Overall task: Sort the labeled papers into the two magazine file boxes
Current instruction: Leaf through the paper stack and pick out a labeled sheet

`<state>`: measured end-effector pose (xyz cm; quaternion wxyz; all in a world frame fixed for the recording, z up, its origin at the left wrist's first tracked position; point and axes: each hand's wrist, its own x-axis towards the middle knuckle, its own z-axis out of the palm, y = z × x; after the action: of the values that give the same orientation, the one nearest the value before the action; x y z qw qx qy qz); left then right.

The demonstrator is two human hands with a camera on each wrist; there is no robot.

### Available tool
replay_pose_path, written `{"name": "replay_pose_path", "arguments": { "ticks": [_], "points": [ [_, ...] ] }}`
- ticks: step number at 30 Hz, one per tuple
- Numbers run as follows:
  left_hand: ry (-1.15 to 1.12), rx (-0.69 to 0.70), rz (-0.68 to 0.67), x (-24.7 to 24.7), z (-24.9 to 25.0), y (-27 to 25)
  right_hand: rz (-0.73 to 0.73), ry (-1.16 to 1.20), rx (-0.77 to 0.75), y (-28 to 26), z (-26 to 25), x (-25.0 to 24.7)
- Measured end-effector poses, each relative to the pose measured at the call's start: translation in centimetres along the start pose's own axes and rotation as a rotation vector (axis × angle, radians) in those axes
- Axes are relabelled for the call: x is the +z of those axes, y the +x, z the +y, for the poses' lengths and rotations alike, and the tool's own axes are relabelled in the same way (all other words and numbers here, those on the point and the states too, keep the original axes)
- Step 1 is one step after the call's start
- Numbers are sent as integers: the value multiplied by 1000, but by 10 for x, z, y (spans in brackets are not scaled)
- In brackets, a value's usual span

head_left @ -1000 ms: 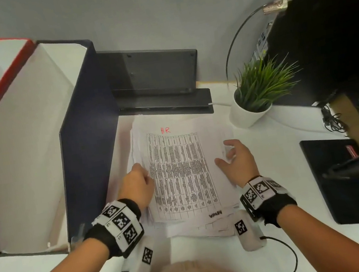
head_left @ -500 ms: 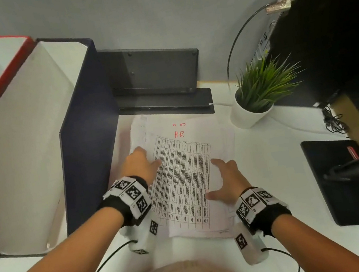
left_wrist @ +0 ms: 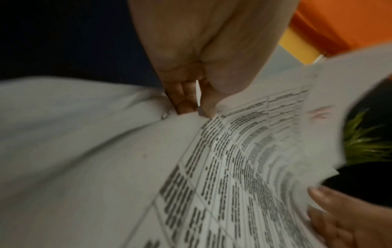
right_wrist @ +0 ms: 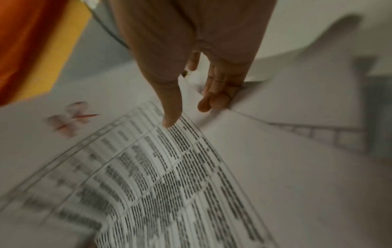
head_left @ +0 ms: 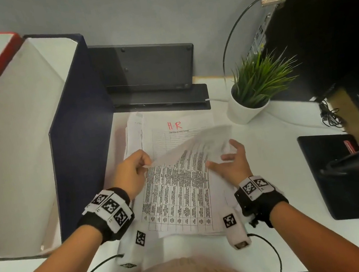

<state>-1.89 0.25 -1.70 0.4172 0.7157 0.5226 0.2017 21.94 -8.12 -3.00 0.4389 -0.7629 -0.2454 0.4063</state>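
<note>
The top sheet, pinched by the left hand and right hand, should be lifted evenly, separated from the stack.

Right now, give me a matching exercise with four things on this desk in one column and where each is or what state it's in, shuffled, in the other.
1. top sheet
2. HR sheet
3. plant
4. blue box

A. in a white pot
B. lifted, curling, held by both hands
C. flat on the stack
D. standing left of the papers

Pairs: 1-B, 2-C, 3-A, 4-D
</note>
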Motion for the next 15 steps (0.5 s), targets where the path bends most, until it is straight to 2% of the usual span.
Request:
{"name": "replay_pose_path", "arguments": {
  "ticks": [4, 6, 8, 11, 15],
  "points": [
    [-64, -35, -103, -4, -1, 6, 13, 23, -31, 5, 2, -3],
    [-132, -85, -122, -7, 2, 12, -14, -84, -88, 6, 2, -4],
    [-214, -170, -55, -8, 3, 22, -39, -63, -132, 5, 6, -5],
    [-277, -349, 74, -8, 8, 33, -63, 103, -123, 3, 10, -8],
    [-235, -464, 16, -6, 19, 42, -81, 94, -129, 1, 13, -10]
  ]
}}
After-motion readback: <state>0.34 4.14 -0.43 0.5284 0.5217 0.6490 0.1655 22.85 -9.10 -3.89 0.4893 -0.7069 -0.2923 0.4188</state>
